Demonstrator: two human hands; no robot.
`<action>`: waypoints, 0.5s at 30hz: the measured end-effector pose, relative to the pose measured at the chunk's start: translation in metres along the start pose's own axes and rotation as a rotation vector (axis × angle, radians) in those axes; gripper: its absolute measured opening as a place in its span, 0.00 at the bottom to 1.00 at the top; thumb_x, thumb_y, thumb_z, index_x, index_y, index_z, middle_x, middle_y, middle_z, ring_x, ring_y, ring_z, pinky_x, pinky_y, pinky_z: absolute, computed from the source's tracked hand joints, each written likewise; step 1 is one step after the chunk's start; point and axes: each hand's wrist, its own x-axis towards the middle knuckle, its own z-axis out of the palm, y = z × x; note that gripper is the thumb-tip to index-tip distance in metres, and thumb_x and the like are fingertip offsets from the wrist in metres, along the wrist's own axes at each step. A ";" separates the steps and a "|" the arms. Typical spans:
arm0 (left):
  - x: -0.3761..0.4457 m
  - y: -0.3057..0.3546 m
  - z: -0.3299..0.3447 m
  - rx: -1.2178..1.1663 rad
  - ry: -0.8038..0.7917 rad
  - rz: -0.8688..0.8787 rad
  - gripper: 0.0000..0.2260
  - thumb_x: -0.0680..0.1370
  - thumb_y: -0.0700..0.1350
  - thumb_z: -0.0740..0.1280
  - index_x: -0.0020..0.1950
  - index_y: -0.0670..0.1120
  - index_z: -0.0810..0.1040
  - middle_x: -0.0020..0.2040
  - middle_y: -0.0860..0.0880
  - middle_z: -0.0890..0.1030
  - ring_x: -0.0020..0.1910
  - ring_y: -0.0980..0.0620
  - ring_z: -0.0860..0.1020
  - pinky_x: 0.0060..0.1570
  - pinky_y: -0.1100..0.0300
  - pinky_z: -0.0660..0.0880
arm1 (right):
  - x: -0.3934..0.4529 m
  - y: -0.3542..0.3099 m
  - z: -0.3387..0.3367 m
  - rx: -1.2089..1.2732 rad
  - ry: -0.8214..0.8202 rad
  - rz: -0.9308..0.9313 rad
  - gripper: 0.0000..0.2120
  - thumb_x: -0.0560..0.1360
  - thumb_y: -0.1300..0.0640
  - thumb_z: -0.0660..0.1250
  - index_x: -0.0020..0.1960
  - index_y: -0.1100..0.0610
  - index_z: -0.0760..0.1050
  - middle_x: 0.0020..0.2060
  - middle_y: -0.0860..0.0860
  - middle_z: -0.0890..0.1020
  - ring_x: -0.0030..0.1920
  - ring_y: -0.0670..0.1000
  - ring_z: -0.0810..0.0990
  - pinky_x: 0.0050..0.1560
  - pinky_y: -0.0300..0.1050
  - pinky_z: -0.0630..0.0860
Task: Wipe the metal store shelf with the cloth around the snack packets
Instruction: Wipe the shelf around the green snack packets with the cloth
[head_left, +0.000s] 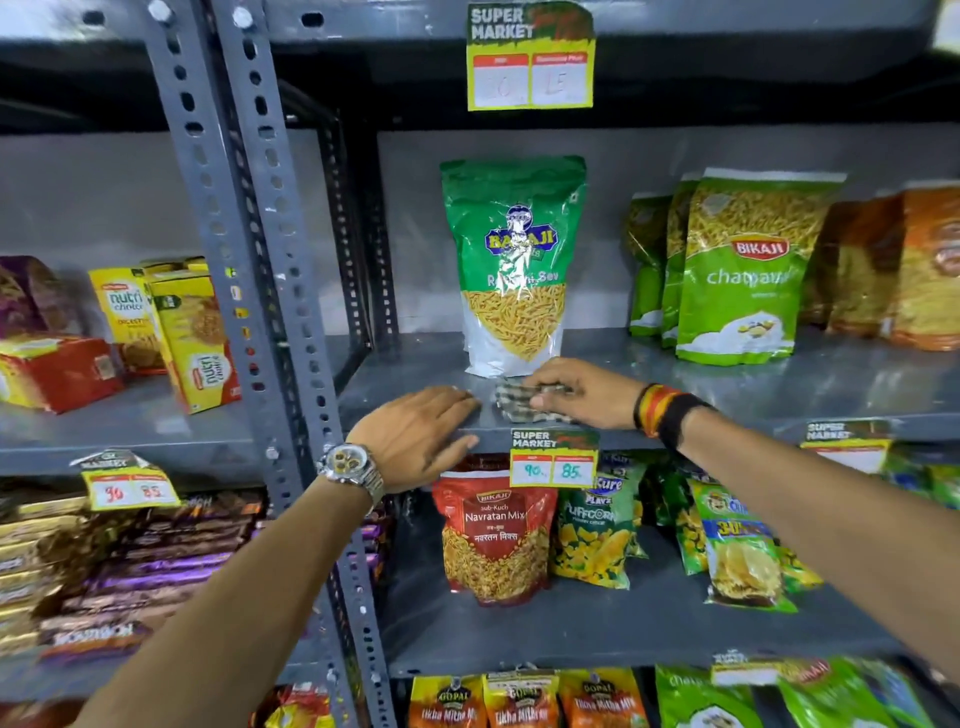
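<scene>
Grey metal store shelf, seen from your head camera, runs across the middle of the view at about chest height, bolted to a perforated grey upright post on its left.

Your right hand lies palm down near the shelf's front edge, fingers curled over a small crumpled checked cloth and pressing it flat to the metal. That grip looks meant for rubbing, not lifting. A black, red and yellow wristband sits on that wrist.

Your left hand is open and holds nothing. Its fingers rest flat on the shelf just beside the cloth, with the thumb hooked under the front lip, probably to steady you.

A tall green and white snack pouch of sev stands upright directly behind the cloth, so close that your right knuckles seem almost to touch its base. You are working the bare strip in front of it.

Further right, well apart from your hands, a row of light green snack packets stands upright, with orange packets beyond.

A yellow price tag hangs from the shelf edge below your right hand. The open metal between the pouch and the green row appears not yet reached.
</scene>
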 end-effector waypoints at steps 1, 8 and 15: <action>0.000 0.000 0.002 -0.010 0.000 -0.004 0.27 0.84 0.60 0.50 0.74 0.44 0.69 0.69 0.43 0.76 0.67 0.43 0.74 0.64 0.47 0.75 | -0.016 0.001 -0.006 0.009 -0.033 -0.005 0.15 0.77 0.50 0.65 0.62 0.52 0.76 0.55 0.49 0.77 0.55 0.46 0.76 0.57 0.38 0.70; -0.002 -0.002 0.010 -0.030 0.033 0.005 0.27 0.85 0.59 0.50 0.77 0.45 0.67 0.73 0.45 0.73 0.70 0.45 0.73 0.67 0.50 0.73 | -0.011 0.023 -0.036 0.065 0.108 0.090 0.15 0.77 0.56 0.66 0.64 0.55 0.76 0.60 0.52 0.79 0.60 0.48 0.76 0.67 0.47 0.70; -0.003 0.000 0.009 -0.034 0.024 -0.030 0.27 0.84 0.60 0.49 0.78 0.47 0.65 0.75 0.46 0.71 0.72 0.46 0.71 0.68 0.49 0.73 | -0.044 0.015 -0.023 -0.014 -0.038 0.015 0.15 0.77 0.51 0.65 0.63 0.54 0.76 0.53 0.48 0.77 0.53 0.43 0.76 0.56 0.31 0.69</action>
